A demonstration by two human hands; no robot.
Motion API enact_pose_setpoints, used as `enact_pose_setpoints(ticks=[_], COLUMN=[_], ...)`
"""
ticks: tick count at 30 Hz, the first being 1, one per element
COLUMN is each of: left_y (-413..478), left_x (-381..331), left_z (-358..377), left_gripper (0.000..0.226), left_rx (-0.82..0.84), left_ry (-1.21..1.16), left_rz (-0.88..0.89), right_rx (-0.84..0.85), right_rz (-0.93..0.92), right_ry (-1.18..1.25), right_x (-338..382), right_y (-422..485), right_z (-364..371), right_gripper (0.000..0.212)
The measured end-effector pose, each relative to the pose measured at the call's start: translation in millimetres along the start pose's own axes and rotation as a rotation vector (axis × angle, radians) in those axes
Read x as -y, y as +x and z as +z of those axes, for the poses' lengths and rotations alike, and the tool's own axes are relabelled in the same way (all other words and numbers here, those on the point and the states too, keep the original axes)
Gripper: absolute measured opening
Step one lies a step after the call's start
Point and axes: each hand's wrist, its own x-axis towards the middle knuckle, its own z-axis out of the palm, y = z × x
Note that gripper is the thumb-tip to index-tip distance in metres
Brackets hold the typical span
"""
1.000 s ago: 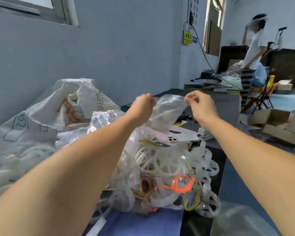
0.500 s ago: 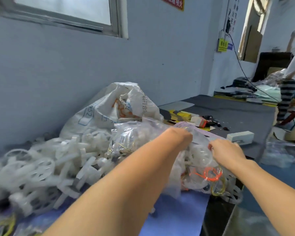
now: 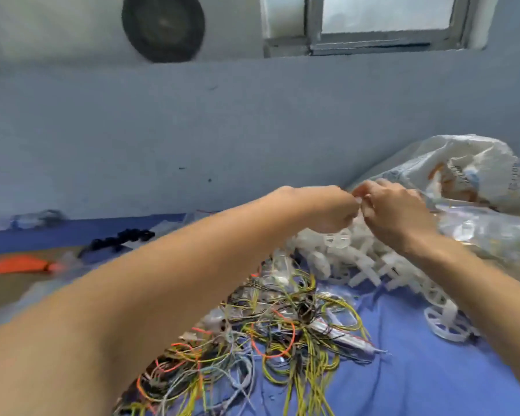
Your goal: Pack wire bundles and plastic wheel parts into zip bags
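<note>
My left hand [image 3: 327, 211] and my right hand [image 3: 397, 211] meet fingertip to fingertip above a pile of white plastic wheel parts [image 3: 357, 262]. Both have curled fingers and pinch what looks like the edge of a clear zip bag [image 3: 487, 232], which trails off to the right with parts inside it; motion blur hides the exact grip. A tangle of yellow, orange, black and blue wire bundles [image 3: 282, 325] lies on the blue cloth [image 3: 403, 370] in front of the pile, under my left forearm. One wheel part [image 3: 445, 322] lies apart at the right.
A large white woven sack [image 3: 478, 169] slumps against the grey wall at the back right. At the left lie an orange item [image 3: 18, 264] and a black chain-like item [image 3: 120, 238]. The wall runs close behind the whole worktop.
The view has swung left from the bag pile to the loose wires and wheel parts. My hands, spread apart on the bag a second ago, have come together at the fingertips.
</note>
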Motion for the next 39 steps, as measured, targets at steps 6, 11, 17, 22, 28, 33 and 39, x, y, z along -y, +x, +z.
enact_pose_setpoints(ticks=[6, 11, 17, 22, 28, 33, 39], left_y=[-185, -319, -420, -444, -430, -426, -432], left_x=[102, 156, 163, 142, 108, 89, 82], left_z=[51, 93, 147, 176, 185, 186, 188], left_gripper=[0.024, 0.036, 0.034, 0.067, 0.121, 0.125, 0.091], left_rx=[0.410, 0.577, 0.561, 0.493, 0.608, 0.653, 0.579], left_ry=[-0.031, -0.186, -0.376, -0.490, -0.433, -0.342, -0.225], left_rz=[-0.424, -0.632, -0.813, -0.919, -0.847, -0.782, -0.680], right_rx=[0.193, 0.365, 0.606, 0.942, 0.895, 0.895, 0.939], right_rz=[-0.299, -0.480, -0.504, -0.237, 0.075, 0.061, 0.023], right_ry=[0.160, 0.212, 0.324, 0.402, 0.764, 0.814, 0.743], right_x=[173, 269, 351, 387, 396, 399, 396], right_y=[-27, -69, -105, -127, -131, -130, -136], right_z=[49, 85, 120, 149, 163, 163, 163], right_gripper=[0.030, 0.030, 0.033, 0.017, 0.044, 0.036, 0.041])
